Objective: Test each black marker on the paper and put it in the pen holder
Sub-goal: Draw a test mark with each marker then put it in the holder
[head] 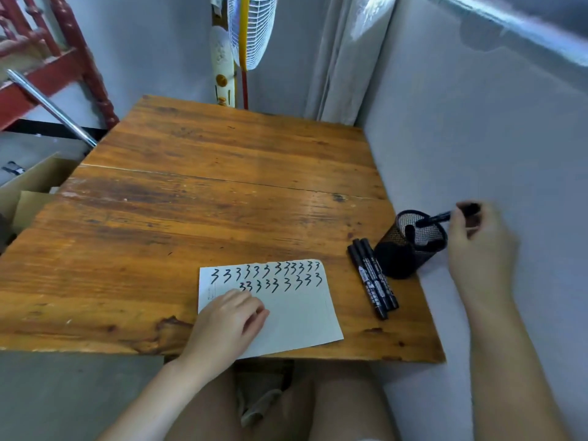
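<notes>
Head view: near to far.
Left hand [230,319]: flat on paper [296,316], grasping nothing.
Paper: near worktop [203,198] edge, two rows of test marks.
Markers [374,278]: three lying between paper and holder [410,243].
Right hand [477,243]: grip closed on marker [437,218], tip over holder's mouth.
Risk: holder looks tilted; a hard drop could tip it.

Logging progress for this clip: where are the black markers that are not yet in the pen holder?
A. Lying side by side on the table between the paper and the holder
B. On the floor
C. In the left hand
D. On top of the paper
A: the loose markers lie together on the table, right of the paper and beside the mesh pen holder.
</notes>
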`<state>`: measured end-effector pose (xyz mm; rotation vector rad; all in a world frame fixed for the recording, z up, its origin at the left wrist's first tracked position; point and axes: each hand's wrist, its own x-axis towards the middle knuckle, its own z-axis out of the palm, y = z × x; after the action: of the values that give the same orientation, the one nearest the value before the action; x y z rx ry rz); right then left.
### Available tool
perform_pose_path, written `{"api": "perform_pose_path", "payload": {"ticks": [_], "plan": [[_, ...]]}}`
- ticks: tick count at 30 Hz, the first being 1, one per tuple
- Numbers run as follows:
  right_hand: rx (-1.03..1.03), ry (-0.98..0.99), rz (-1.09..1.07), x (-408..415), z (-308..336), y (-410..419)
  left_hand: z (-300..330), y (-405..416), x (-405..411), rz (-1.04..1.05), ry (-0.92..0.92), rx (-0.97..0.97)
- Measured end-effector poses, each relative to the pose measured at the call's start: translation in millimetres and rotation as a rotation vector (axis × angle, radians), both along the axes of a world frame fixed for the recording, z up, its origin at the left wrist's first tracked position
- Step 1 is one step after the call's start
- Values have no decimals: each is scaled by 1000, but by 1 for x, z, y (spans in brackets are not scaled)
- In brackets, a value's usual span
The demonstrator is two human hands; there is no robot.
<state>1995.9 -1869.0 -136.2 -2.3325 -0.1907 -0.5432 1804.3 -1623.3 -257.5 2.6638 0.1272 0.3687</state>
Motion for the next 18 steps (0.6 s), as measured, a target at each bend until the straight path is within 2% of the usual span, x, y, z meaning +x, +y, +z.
{"api": "perform_pose_path", "payload": {"ticks": [2,6,9,11,14,16,18], "plan": [[-61,106,6,6,-12,5,2,1,1,5,5,-25],[-101,191,12,5,-16,5,3,0,-1,7,5,-46],[17,82,-4,-14,-10,8,4,0,0,15,4,-54],[37,51,80,-33,-19,14,4,0,0,19,5,-55],[-229,274,195,-47,-59,23,4,0,0,20,7,-63],[-402,397,172,-49,-83,25,3,0,-1,19,9,-68],[-448,441,117,-50,-95,27,3,0,-2,24,4,-65]]}}
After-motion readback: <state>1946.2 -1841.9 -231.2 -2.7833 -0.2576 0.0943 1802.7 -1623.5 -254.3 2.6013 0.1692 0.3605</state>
